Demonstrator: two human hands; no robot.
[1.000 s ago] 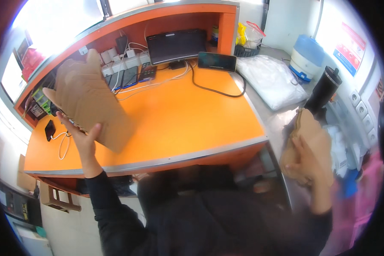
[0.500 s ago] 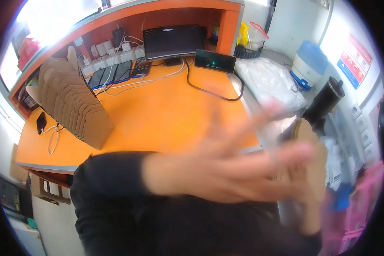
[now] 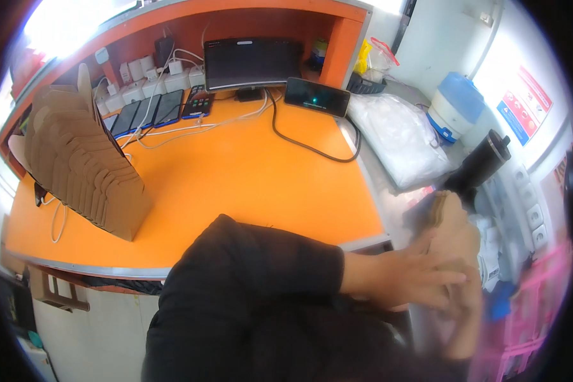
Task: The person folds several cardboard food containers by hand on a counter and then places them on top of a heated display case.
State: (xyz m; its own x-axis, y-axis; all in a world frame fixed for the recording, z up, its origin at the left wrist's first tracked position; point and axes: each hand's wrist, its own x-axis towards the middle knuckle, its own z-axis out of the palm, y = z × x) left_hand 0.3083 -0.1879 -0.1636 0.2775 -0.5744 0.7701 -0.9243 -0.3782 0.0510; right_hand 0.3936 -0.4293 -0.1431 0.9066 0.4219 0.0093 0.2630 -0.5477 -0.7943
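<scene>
A flat brown cardboard piece (image 3: pixel 451 224) stands upright beside the desk's right edge.

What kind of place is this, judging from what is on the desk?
Probably a small shop counter or packing station. A stack of flat cardboard boxes stands on the orange desk, several phones charge in a row by a monitor, and clear plastic bags lie on the side.

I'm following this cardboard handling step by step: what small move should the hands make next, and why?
Probably close the left hand on the flat brown cardboard piece that the right hand appears to hold beside the orange desk. The left hand's fingers are spread right at it, though blur hides the exact grip.
</scene>
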